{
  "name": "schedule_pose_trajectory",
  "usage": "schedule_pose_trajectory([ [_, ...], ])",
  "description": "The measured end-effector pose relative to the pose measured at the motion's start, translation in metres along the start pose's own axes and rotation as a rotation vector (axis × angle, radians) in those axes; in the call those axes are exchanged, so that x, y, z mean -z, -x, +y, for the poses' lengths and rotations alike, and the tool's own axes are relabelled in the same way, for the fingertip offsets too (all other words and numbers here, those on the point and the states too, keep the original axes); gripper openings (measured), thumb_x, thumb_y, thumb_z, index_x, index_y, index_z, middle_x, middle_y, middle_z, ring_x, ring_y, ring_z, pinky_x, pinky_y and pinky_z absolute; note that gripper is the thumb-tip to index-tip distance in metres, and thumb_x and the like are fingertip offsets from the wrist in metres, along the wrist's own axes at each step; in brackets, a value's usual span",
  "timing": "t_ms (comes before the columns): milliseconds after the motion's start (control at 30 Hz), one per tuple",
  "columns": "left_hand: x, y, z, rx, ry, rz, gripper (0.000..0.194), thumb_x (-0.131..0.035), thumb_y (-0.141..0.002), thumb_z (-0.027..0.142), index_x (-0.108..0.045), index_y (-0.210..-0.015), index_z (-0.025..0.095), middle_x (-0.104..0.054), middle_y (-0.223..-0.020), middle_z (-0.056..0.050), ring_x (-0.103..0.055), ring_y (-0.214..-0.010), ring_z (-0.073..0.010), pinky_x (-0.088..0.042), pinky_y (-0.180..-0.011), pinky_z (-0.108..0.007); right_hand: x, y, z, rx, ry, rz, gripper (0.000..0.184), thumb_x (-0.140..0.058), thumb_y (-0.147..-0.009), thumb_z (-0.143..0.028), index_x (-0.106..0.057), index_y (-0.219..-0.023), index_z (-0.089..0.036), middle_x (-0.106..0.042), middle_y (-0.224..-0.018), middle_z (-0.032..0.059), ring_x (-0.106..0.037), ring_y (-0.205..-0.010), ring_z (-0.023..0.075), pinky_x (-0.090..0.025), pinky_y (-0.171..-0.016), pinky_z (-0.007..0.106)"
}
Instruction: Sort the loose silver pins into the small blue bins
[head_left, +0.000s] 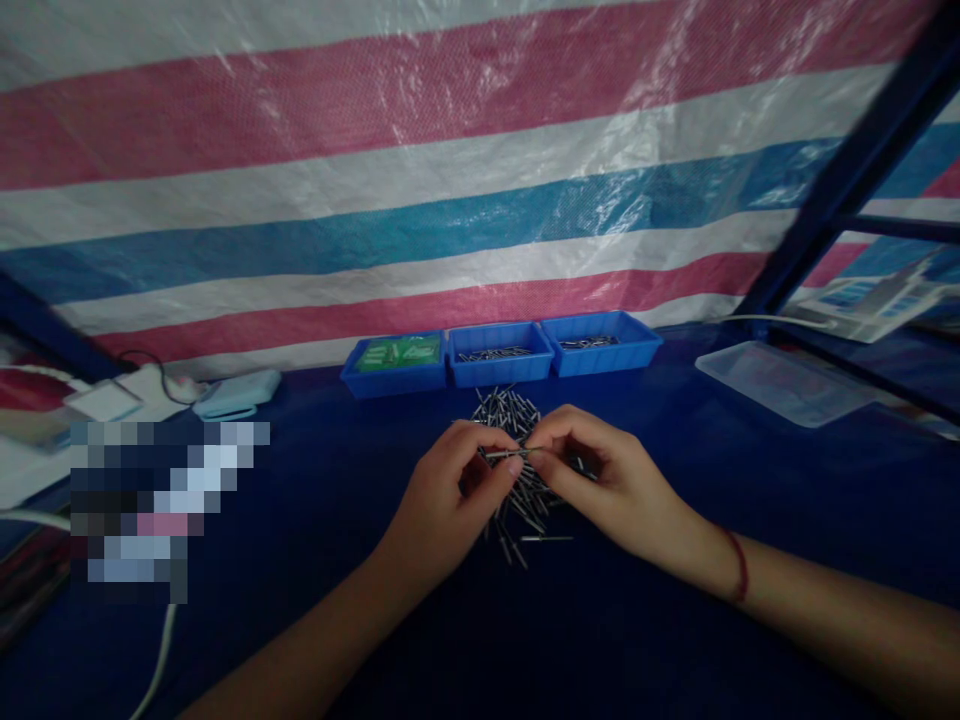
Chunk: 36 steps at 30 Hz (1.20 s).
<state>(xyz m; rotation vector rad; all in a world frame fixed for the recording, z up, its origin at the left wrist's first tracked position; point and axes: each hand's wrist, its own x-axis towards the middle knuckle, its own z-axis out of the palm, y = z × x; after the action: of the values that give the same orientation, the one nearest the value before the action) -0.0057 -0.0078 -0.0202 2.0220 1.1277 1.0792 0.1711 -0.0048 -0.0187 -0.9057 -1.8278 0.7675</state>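
Fingertip to fingertip, my left hand [469, 475] and my right hand [592, 475] meet above a heap of thin metal pins [531, 510]. Between the left thumb and forefinger is a slim silvery metal pin [495, 455], lying roughly level. The right thumb and forefinger pinch its other end; whether a second small part is there I cannot make out. The pins look like blind rivets, each with a thin shank and a thicker part. One loose pin [547, 539] lies at the heap's near edge. My hands hide part of the heap.
Behind the heap stand three blue trays: the left tray [394, 378] holds green packets, the middle tray [501, 370] and right tray [607, 357] hold metal pins. A clear plastic lid [784, 382] lies right. A light-blue case [238, 393], chargers and a white cable [161, 650] are left.
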Motion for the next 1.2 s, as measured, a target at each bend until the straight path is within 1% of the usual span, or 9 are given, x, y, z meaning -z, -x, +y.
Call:
schedule_pose_trajectory([
  [200,0.003,0.001,0.002,-0.071,-0.032,0.040,0.007,-0.055,-0.085,0.024,-0.058,-0.091,0.021,-0.056,-0.089,-0.001,-0.057,-0.079,-0.0136,-0.047,-0.067,-0.025,-0.001,-0.002,0.004,0.085,0.030,0.012,0.007,-0.059,-0.081,-0.018,-0.064,-0.085,-0.021,-0.056,-0.081,0.0013,-0.055,-0.072,0.0122,-0.046,-0.064,0.027],
  [400,0.006,0.000,0.003,-0.094,-0.077,0.050,0.006,-0.055,-0.085,0.025,-0.059,-0.086,0.021,-0.056,-0.086,-0.001,-0.057,-0.074,-0.0124,-0.046,-0.062,-0.024,-0.003,0.001,0.005,0.118,0.063,-0.014,0.009,-0.057,-0.084,-0.021,-0.065,-0.086,-0.022,-0.053,-0.096,0.0038,-0.056,-0.092,0.0150,-0.046,-0.081,0.032],
  [467,0.007,-0.001,0.001,-0.066,-0.082,0.040,0.011,-0.055,-0.085,0.027,-0.059,-0.094,0.021,-0.057,-0.086,-0.001,-0.056,-0.069,-0.0112,-0.045,-0.059,-0.023,0.000,-0.002,0.006,0.117,0.102,0.001,0.010,-0.054,-0.086,-0.023,-0.064,-0.086,-0.022,-0.054,-0.097,0.0041,-0.056,-0.093,0.0153,-0.046,-0.082,0.033],
  [600,0.007,-0.003,-0.003,-0.012,-0.094,0.021,0.030,-0.055,-0.085,0.030,-0.052,-0.115,0.024,-0.057,-0.091,-0.001,-0.055,-0.063,-0.0092,-0.046,-0.057,-0.023,0.021,-0.020,0.017,0.180,0.313,0.186,0.013,-0.053,-0.086,-0.025,-0.064,-0.082,-0.021,-0.055,-0.096,0.0057,-0.055,-0.097,0.0185,-0.045,-0.085,0.036],
  [767,0.007,-0.004,-0.003,-0.045,-0.140,0.023,0.026,-0.051,-0.087,0.029,-0.053,-0.112,0.022,-0.058,-0.089,-0.002,-0.054,-0.063,-0.0096,-0.044,-0.056,-0.023,0.074,-0.054,0.055,0.197,0.756,0.503,0.022,-0.050,-0.087,-0.028,-0.068,-0.089,-0.016,-0.056,-0.096,0.0106,-0.057,-0.087,0.0217,-0.047,-0.079,0.039],
  [867,0.010,-0.005,-0.005,-0.071,-0.180,0.006,0.023,-0.049,-0.088,0.027,-0.055,-0.109,0.021,-0.059,-0.091,-0.003,-0.055,-0.063,-0.0101,-0.045,-0.057,-0.024,0.099,-0.062,0.079,0.075,1.033,0.459,0.026,-0.050,-0.085,-0.031,-0.069,-0.093,-0.015,-0.057,-0.104,0.0140,-0.058,-0.085,0.0243,-0.048,-0.074,0.042],
  [967,0.016,-0.007,-0.011,-0.067,-0.268,-0.080,0.022,-0.046,-0.088,0.025,-0.058,-0.106,0.021,-0.059,-0.095,-0.004,-0.055,-0.066,-0.0113,-0.046,-0.063,-0.027,0.110,-0.060,0.092,0.025,1.076,0.445,0.027,-0.053,-0.082,-0.031,-0.069,-0.094,-0.013,-0.057,-0.105,0.0164,-0.058,-0.089,0.0284,-0.049,-0.072,0.044],
  [1100,0.026,-0.009,-0.016,-0.057,-0.410,-0.245,0.025,-0.044,-0.085,0.019,-0.061,-0.103,0.021,-0.060,-0.100,-0.004,-0.059,-0.077,-0.0150,-0.046,-0.071,-0.031,0.105,-0.053,0.089,0.055,1.010,0.425,0.024,-0.051,-0.081,-0.028,-0.070,-0.090,-0.015,-0.057,-0.100,0.0143,-0.058,-0.088,0.0260,-0.049,-0.077,0.043],
  [1200,0.030,-0.009,-0.015,-0.013,-0.494,-0.332,0.021,-0.048,-0.084,0.023,-0.062,-0.099,0.022,-0.061,-0.099,-0.003,-0.059,-0.078,-0.0165,-0.044,-0.069,-0.030,0.089,-0.048,0.078,0.095,0.890,0.332,0.022,-0.052,-0.081,-0.027,-0.069,-0.088,-0.014,-0.057,-0.098,0.0131,-0.059,-0.083,0.0225,-0.050,-0.079,0.040],
])
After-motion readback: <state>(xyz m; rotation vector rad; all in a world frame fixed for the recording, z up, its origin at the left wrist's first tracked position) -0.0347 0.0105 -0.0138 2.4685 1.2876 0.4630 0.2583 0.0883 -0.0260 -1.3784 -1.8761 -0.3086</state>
